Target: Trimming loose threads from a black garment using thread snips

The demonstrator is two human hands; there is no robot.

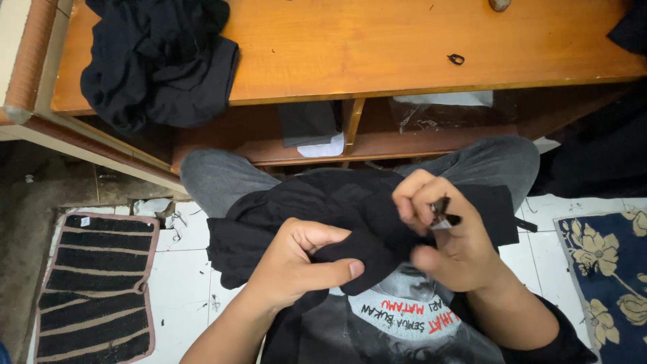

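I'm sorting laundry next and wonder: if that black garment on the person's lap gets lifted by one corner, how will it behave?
The black garment would probably hang limp: it already bunches in soft folds where the left hand pinches it. It likely weighs little and looks unlikely to slip, since it stays draped over the knees.

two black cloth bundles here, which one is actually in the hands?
The black cloth lying across the grey-trousered lap: the left hand pinches a fold, the right hand works a small tool at it. The other black bundle sits untouched on the wooden table.
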